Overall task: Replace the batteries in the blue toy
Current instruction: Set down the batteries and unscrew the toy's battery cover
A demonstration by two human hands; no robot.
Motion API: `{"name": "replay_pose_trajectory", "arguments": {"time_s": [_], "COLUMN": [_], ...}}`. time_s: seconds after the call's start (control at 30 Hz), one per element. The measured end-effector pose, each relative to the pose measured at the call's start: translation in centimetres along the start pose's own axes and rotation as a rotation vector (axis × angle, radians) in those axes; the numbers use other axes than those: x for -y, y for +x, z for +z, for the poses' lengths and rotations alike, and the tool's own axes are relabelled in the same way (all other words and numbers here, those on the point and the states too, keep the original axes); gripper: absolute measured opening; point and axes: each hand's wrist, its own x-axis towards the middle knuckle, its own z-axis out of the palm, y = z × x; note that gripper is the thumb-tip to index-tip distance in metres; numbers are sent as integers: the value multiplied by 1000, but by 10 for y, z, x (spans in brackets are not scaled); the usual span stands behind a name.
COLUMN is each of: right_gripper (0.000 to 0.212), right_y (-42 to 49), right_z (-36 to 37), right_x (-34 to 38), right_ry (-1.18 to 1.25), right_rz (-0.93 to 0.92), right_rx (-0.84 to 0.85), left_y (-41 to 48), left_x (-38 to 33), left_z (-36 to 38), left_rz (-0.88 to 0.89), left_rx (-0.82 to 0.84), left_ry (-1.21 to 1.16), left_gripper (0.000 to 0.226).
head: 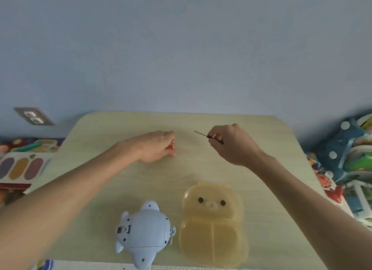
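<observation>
Blue plastic toy [144, 233], pale and rounded with stubby fins, lies on the light wooden table [201, 169] nearer the person than both hands, below the left hand and well apart from it. A flat panel dotted with dark screw holes faces up, with a small red mark on the side toward the left arm.

The left hand [155, 147] rests low on the table with its fingers curled round a small red battery [171, 146]; only the end of that piece shows past the fingers, and it is blurred. The right hand [233, 145] is held a little off the table, level with the left and apart from it. It pinches a thin screwdriver [203, 134] with a dark handle, whose metal shaft slants up toward the left hand without reaching it.

Just beside the toy, under the right forearm, lies an open translucent yellow bear-shaped box [213, 225], its face lid toward the hands and its divided tray toward the person.

Beyond the left arm are a wall socket plate [33, 116] and a colourful toy board [20, 167]. Past the right arm stands a pile of bright toys [354, 149].
</observation>
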Motion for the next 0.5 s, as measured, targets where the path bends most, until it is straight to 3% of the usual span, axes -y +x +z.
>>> {"name": "replay_pose_trajectory", "arguments": {"time_s": [0.27, 0.5], "right_gripper": [12, 10], "right_y": [-2, -21], "right_z": [27, 27], "right_x": [-23, -22], "right_ry": [34, 93], "right_rz": [-128, -84], "right_rx": [-147, -153], "left_y": [1, -7], "left_x": [8, 6], "left_z": [19, 27], "left_rz": [61, 96], "left_rx": [-62, -110], "left_ry": [121, 90], "left_gripper": [34, 60]}}
